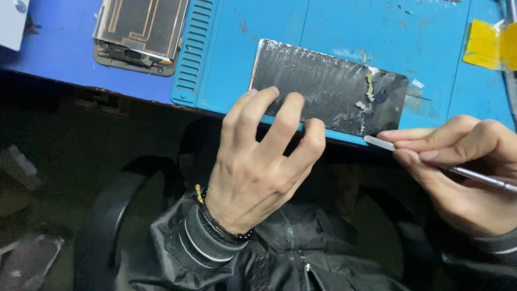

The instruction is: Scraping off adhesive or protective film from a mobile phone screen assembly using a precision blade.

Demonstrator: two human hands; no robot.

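Observation:
A dark rectangular phone panel [328, 86], its surface smeared with grey and yellowish glue residue, lies near the front edge of a blue work mat [344, 27]. My left hand [258, 167] rests its fingertips on the panel's near long edge, fingers spread. My right hand [458, 167] grips a thin metal scraper tool [431, 161], pinched between thumb and fingers. The tool's flat pale tip sits just off the panel's near right corner.
A second opened phone part [140, 32] with copper-coloured tracks lies at the back left on the darker blue table. Yellow tape [487, 46] sits at the right edge. A white object [12, 21] shows top left. My dark jacket and a chair are below.

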